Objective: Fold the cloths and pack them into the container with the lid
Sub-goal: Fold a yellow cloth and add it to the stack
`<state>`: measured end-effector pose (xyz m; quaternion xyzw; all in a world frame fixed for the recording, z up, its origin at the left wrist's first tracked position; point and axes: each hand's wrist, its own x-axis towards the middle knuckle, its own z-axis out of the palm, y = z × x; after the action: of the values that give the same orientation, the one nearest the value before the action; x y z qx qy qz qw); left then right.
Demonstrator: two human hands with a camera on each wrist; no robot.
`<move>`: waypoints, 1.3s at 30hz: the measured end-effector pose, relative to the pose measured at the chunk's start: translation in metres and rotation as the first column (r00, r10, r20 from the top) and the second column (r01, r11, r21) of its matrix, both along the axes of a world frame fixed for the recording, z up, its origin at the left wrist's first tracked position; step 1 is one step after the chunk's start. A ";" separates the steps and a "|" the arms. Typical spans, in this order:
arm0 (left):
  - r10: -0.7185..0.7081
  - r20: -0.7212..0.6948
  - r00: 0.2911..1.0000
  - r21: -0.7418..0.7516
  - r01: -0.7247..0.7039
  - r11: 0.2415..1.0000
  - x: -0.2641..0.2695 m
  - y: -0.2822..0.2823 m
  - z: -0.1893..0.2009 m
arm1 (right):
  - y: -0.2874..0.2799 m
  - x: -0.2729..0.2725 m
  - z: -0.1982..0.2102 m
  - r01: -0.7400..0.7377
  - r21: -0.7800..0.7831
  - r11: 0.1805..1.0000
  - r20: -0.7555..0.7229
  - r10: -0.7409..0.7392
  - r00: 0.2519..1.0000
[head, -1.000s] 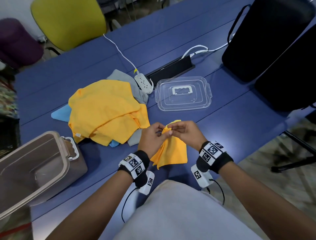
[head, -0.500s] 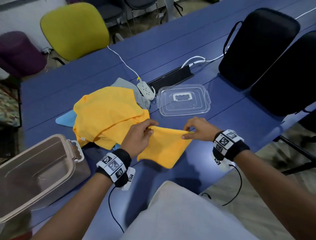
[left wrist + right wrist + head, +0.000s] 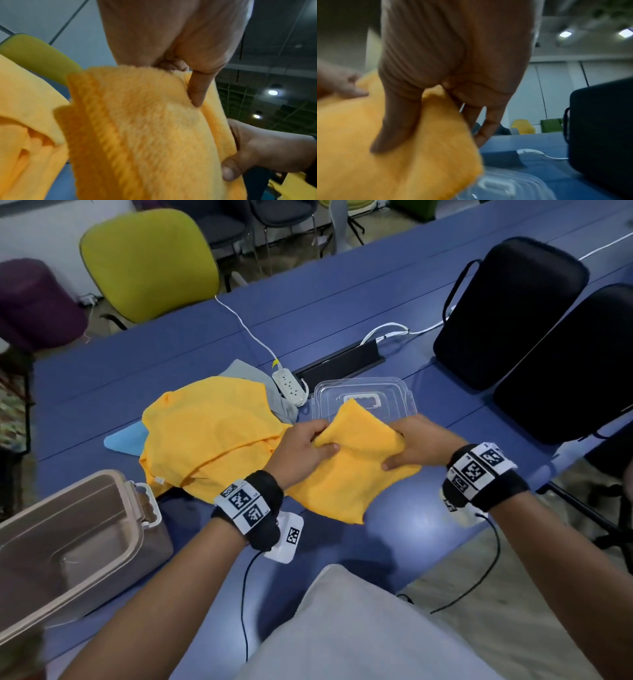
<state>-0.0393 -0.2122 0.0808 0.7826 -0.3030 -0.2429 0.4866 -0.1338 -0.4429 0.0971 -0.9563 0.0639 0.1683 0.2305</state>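
A small orange cloth (image 3: 352, 470) is held just above the blue table (image 3: 308, 316), doubled over with its fold toward the far side. My left hand (image 3: 301, 450) pinches its left edge, thumb on top (image 3: 197, 92). My right hand (image 3: 414, 445) grips its right edge, thumb over the cloth (image 3: 393, 128). A larger orange cloth (image 3: 209, 433) lies crumpled to the left, over a grey cloth (image 3: 274, 392) and a light blue cloth (image 3: 126, 438). The beige container (image 3: 78, 539) stands open at the near left. Its clear lid (image 3: 366, 402) lies flat behind the held cloth.
A white power strip (image 3: 289, 386) with its cable lies beside the lid, by a black cable slot (image 3: 339, 364). Two black cases (image 3: 513, 313) stand at the right. A yellow-green chair (image 3: 147, 261) and a purple seat (image 3: 34, 302) sit beyond the table's far edge.
The hands first pinched the cloth's corners together, then spread it wide, and now have lifted and folded it over toward the lid. The head view shifted closer.
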 end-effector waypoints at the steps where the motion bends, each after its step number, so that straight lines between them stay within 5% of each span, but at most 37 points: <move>1: -0.031 0.003 1.000 0.040 0.031 0.999 0.001 0.003 -0.003 | -0.006 -0.004 -0.006 -0.007 0.016 1.000 -0.007 0.008 1.000; 5: -0.066 -0.051 0.997 0.099 0.070 0.993 -0.008 0.000 -0.011 | -0.001 -0.011 -0.016 -0.064 0.239 0.969 0.162 0.025 0.986; 8: 0.058 0.005 0.998 -0.020 -0.058 0.998 -0.007 -0.011 -0.017 | -0.004 -0.003 -0.019 -0.041 0.196 0.980 0.213 -0.001 0.977; 11: 0.111 0.130 0.985 0.032 -0.116 0.993 0.004 -0.019 -0.015 | -0.018 0.001 -0.021 0.092 0.112 0.989 0.228 -0.116 0.967; 15: 0.043 0.278 0.960 0.003 -0.046 0.999 0.014 -0.021 -0.007 | -0.020 -0.009 -0.017 0.212 0.110 0.971 0.402 -0.239 0.884; 19: -0.171 0.513 0.841 0.100 0.139 0.985 0.009 -0.008 -0.027 | -0.011 -0.036 -0.040 0.115 0.017 0.993 0.643 -0.099 0.760; 21: -0.292 0.548 0.784 0.223 0.199 0.954 -0.002 0.004 -0.058 | -0.005 -0.057 -0.080 0.052 0.024 0.998 0.615 -0.056 0.787; 24: -0.476 0.496 0.726 0.434 0.267 0.860 -0.034 0.025 -0.117 | 0.011 -0.094 -0.149 -0.044 0.029 0.999 0.388 0.029 0.921; 28: -0.671 0.148 0.727 0.673 0.423 0.607 -0.075 0.053 -0.171 | 0.028 -0.140 -0.199 -0.062 0.126 0.990 0.077 0.053 0.996; 29: -0.649 0.089 0.756 0.668 0.438 0.602 -0.081 0.060 -0.177 | 0.030 -0.149 -0.204 -0.047 0.151 0.987 0.068 0.037 0.997; 33: -0.421 -0.025 0.907 0.568 0.360 0.740 -0.084 0.072 -0.172 | 0.036 -0.162 -0.206 0.157 0.265 0.951 0.058 -0.179 0.982; 39: -0.078 -0.102 0.992 0.414 0.114 0.903 -0.056 0.053 -0.174 | 0.026 -0.132 -0.200 0.383 0.369 0.847 0.030 -0.422 0.906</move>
<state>-0.0948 -0.1588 -0.0933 0.8421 -0.2618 -0.3579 0.3071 -0.2655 -0.4168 -0.1027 -0.8718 0.2189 0.0722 0.4321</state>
